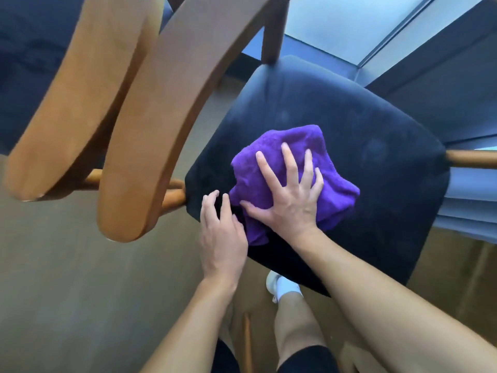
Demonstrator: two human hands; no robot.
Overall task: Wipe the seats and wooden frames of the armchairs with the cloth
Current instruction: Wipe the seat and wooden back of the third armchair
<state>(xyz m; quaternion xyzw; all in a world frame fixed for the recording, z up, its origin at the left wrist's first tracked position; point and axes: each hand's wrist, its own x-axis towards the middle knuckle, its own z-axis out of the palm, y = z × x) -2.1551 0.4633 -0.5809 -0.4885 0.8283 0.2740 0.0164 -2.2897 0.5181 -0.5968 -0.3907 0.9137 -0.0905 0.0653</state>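
Note:
A dark blue padded seat (363, 125) of an armchair fills the middle of the view. On it lies a crumpled purple cloth (285, 146). My right hand (290, 195) presses flat on the cloth with fingers spread. My left hand (220, 235) rests on the seat's near left edge beside the cloth, fingers slightly curled, holding nothing. A curved wooden armrest (172, 103) of this chair rises at the left, and a wooden rail (470, 158) sticks out at the right.
A second armchair's wooden armrest (75, 98) stands just left of the first, with its dark blue seat (29, 57) behind. Wood-look floor (80, 292) lies below. A window frame (398, 41) is at the top right. My leg and white shoe (282, 286) are under the seat.

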